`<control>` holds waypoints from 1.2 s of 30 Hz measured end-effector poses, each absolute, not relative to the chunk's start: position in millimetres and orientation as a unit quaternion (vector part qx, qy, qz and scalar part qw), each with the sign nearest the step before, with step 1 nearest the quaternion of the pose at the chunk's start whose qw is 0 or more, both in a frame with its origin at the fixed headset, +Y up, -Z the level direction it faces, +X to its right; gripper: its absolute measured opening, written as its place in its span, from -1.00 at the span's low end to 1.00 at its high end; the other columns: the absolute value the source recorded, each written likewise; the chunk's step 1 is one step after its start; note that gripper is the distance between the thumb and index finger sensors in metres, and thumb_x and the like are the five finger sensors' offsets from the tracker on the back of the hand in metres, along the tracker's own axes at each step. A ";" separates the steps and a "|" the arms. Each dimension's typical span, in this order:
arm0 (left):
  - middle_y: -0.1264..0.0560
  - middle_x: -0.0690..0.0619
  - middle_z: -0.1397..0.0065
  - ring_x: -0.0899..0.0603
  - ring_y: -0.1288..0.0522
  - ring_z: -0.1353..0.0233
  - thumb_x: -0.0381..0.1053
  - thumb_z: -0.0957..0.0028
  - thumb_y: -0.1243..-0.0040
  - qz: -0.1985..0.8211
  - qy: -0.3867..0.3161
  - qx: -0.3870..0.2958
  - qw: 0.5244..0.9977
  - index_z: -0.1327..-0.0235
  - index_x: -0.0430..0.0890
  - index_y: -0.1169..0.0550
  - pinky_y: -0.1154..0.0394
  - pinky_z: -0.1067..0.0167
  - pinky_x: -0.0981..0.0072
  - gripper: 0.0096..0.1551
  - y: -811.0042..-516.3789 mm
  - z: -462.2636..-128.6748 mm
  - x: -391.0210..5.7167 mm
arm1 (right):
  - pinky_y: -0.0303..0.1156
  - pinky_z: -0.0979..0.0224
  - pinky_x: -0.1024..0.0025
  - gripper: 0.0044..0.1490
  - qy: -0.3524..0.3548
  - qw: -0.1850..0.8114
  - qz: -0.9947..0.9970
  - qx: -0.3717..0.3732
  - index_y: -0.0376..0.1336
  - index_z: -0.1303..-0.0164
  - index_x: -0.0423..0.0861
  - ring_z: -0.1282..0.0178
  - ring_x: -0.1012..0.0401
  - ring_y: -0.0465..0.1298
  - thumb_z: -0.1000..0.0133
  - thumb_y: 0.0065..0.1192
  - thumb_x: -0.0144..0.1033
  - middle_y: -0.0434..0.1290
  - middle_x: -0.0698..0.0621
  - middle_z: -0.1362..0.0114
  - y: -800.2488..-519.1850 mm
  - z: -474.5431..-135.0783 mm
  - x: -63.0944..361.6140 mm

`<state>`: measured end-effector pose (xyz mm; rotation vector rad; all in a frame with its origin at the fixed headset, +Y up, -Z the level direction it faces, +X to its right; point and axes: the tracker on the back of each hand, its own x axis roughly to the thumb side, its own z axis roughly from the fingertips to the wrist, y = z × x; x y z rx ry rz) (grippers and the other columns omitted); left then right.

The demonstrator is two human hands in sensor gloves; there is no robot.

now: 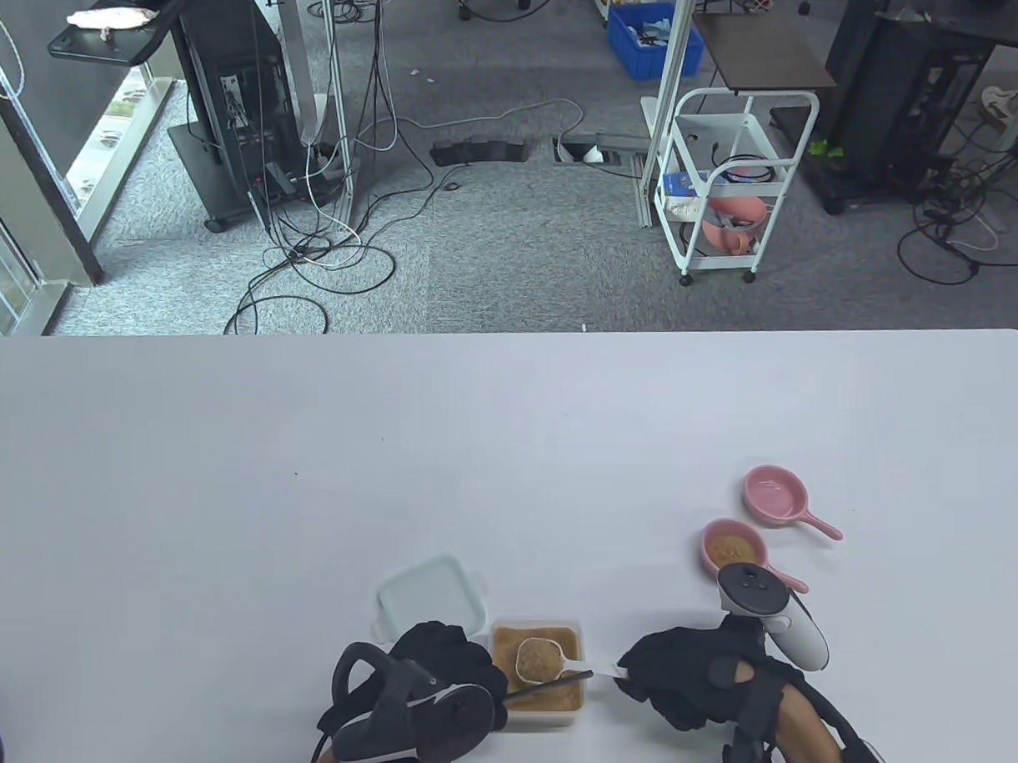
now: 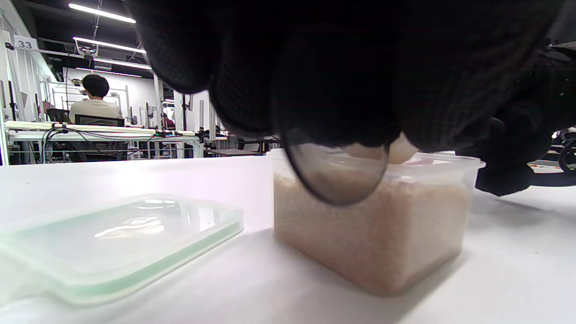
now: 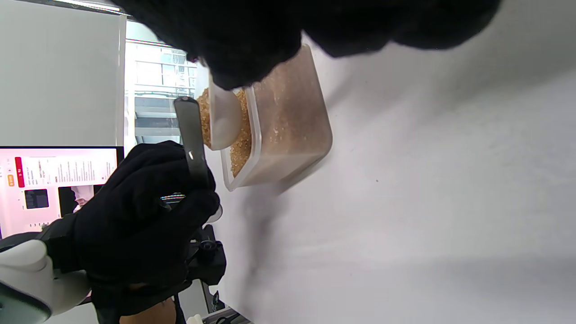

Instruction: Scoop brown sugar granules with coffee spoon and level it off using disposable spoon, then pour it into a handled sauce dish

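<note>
While the right hand (image 1: 694,675) pinched the white handle of the coffee spoon (image 1: 545,660), its bowl sat heaped with brown sugar (image 1: 536,657) directly over the open sugar container (image 1: 538,674) near the table's front edge. Left hand (image 1: 440,680) was curled round the dark disposable spoon (image 1: 546,689), fingers closed on its bowl end; the handle stuck out to the right across the container, just beside the coffee spoon's heaped bowl. Whether the two spoons touched could not be told from the table view. Right wrist view showed the disposable spoon (image 3: 192,139) as a flat dark strip standing alongside the heaped coffee spoon (image 3: 221,121), close against the sugar mound, with the left hand (image 3: 144,216) gripping it lower down. Left wrist view was mostly filled by the glove (image 2: 342,67); a translucent dark spoon bowl (image 2: 337,173) hung below the fingers in front of the container (image 2: 373,234), which was nearly full of sugar. Container lid (image 1: 431,599) lay flat on the white table (image 1: 312,488), touching or just beside the container's back-left corner. Two pink handled sauce dishes stood well to the right: the nearer dish (image 1: 736,549) already held some brown sugar, the farther dish (image 1: 776,493) looked bare inside. Both dishes were apart from each other and from the container, handles pointing right and toward the front. Nearer dish sat just behind the tracker (image 1: 772,614) on the right hand.
</note>
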<state>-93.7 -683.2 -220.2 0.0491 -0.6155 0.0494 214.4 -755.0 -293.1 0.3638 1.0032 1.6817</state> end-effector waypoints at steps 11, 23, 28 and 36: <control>-0.70 0.32 -0.04 0.05 -0.70 -0.15 0.37 0.20 -0.44 0.017 -0.293 0.020 0.956 0.11 0.29 -0.75 -0.51 -0.44 0.04 -0.58 -682.4 -222.2 -94.8 | 0.46 -0.06 -0.06 -0.45 0.425 0.544 0.706 0.156 0.45 -0.15 -0.23 0.52 0.14 0.55 -0.16 0.19 -0.13 0.59 0.11 0.35 -755.2 -292.9 213.7; -0.70 0.32 -0.05 0.04 -0.70 -0.15 0.37 0.19 -0.44 0.013 -0.284 0.014 0.959 0.10 0.29 -0.75 -0.51 -0.44 0.04 -0.58 -681.3 -224.0 -96.6 | 0.46 -0.06 -0.06 -0.45 0.428 0.541 0.707 0.159 0.45 -0.15 -0.23 0.52 0.14 0.55 -0.16 0.20 -0.13 0.59 0.11 0.35 -755.7 -292.6 212.9; -0.71 0.32 -0.04 0.04 -0.70 -0.14 0.37 0.19 -0.44 0.011 -0.279 0.012 0.960 0.11 0.29 -0.75 -0.51 -0.43 0.04 -0.59 -681.0 -225.0 -97.7 | 0.46 -0.06 -0.06 -0.45 0.429 0.540 0.706 0.160 0.45 -0.15 -0.23 0.52 0.14 0.55 -0.16 0.20 -0.13 0.59 0.11 0.35 -755.8 -292.5 212.6; -0.70 0.32 -0.05 0.04 -0.70 -0.14 0.37 0.19 -0.43 0.012 -0.270 0.009 0.963 0.10 0.28 -0.75 -0.51 -0.43 0.03 -0.58 -680.6 -227.5 -100.6 | 0.46 -0.06 -0.06 -0.45 0.430 0.542 0.704 0.163 0.45 -0.15 -0.23 0.52 0.14 0.55 -0.15 0.20 -0.13 0.59 0.11 0.35 -755.8 -292.3 212.0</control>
